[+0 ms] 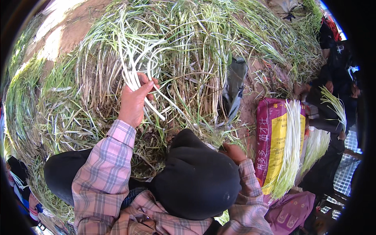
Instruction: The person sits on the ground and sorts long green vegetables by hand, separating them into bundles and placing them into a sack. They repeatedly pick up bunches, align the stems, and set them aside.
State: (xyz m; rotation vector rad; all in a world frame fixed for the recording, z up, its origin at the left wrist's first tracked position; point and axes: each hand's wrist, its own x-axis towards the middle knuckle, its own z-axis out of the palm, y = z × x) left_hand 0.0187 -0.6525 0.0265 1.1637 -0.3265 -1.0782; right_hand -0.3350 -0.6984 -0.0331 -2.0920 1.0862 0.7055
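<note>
My left hand [136, 98] grips a small bunch of pale, peeled-looking allium stalks [129, 66], thumb across them. Their thin leafy tops fan up and right, while the white lower ends poke out below the fingers. Behind this hand lies a broad heap of unpeeled stalks [199, 73], with brownish, soil-stained lower ends and green tops. My right hand [235, 152] is low beside my dark-clothed knee [199, 176], its fingers partly hidden and curled near some green leaves; whether they hold any is unclear. Loose leaf scraps [147, 144] lie between my legs.
A purple and yellow printed sack [264, 141] on my right carries a neat bundle of cleaned stalks [289, 147], with another bundle [315, 147] beyond. A person [329, 97] sits there near more stalks. A grey cloth-like piece [235, 85] lies by the heap.
</note>
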